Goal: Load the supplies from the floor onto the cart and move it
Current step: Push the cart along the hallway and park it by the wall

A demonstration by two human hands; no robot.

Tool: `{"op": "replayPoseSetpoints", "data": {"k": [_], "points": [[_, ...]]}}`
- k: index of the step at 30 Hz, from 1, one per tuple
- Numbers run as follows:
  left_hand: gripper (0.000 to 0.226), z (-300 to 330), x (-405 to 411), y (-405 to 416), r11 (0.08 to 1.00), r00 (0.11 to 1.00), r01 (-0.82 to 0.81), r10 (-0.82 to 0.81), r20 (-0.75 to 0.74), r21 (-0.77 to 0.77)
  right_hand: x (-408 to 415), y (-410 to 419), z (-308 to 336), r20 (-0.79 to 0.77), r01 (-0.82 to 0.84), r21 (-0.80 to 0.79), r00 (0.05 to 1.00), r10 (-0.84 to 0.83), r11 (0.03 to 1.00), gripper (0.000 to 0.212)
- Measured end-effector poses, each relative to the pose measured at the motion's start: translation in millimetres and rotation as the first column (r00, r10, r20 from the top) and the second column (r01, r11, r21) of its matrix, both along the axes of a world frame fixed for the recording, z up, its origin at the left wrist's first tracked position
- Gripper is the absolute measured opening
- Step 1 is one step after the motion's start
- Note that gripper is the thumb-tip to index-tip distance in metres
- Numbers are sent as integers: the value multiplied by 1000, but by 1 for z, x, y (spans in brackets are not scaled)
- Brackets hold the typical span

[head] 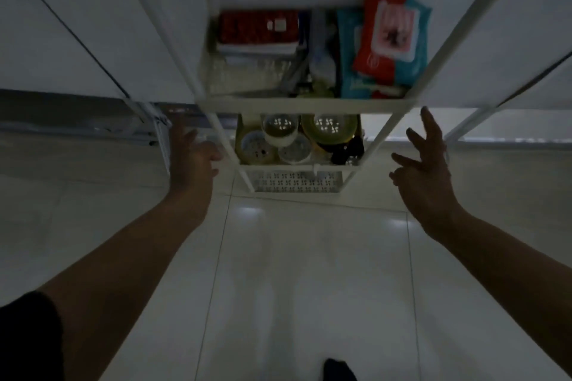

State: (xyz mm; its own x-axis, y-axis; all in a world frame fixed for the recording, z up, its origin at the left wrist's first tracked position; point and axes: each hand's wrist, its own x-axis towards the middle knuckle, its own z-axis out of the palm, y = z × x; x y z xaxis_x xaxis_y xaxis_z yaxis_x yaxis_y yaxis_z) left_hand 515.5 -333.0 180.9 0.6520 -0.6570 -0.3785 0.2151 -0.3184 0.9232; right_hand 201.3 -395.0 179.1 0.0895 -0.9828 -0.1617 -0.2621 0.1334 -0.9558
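Observation:
A white tiered cart (305,101) stands ahead of me, seen from above. Its upper tier holds a red box (258,26), a red-and-teal wipes pack (388,40) and other blurred items. The middle tier carries several round lidded containers (280,128) and a yellow-green bowl (329,128). A perforated bottom shelf (297,182) shows below. My left hand (195,158) is beside the cart's left post, fingers apart, possibly touching it. My right hand (424,170) hovers just right of the right post, fingers spread and holding nothing.
Pale glossy floor tiles (294,272) stretch between me and the cart. White walls or panels (93,25) rise on both sides. A metal frame (161,133) leans at the left near my left hand. A dark foot (339,370) shows at the bottom edge.

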Motion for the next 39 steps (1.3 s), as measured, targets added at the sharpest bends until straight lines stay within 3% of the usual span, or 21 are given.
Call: {"op": "replayPoseSetpoints", "data": {"k": [4,12,16,28,36,39], "points": [[70,-81,-4,17,973,988,137,-121,-94,188,-9,16,-65,-68,-38,109,997,46,993,99],[73,-140,10,-11,958,973,225,-211,-91,178,17,-5,-143,-1,69,219,997,-71,973,92],[59,-147,3,-17,950,954,268,-238,-181,161,36,-8,-162,-9,59,228,998,-58,972,90],[67,-152,-2,-20,941,945,283,-242,-219,183,49,-3,-162,-52,51,169,998,-42,984,94],[71,-159,8,-17,911,931,359,-336,-142,200,43,-3,-155,-144,5,192,989,23,981,92],[83,-152,10,-12,873,903,424,-426,-47,241,41,-6,-145,-175,-3,234,984,45,972,87]]}}
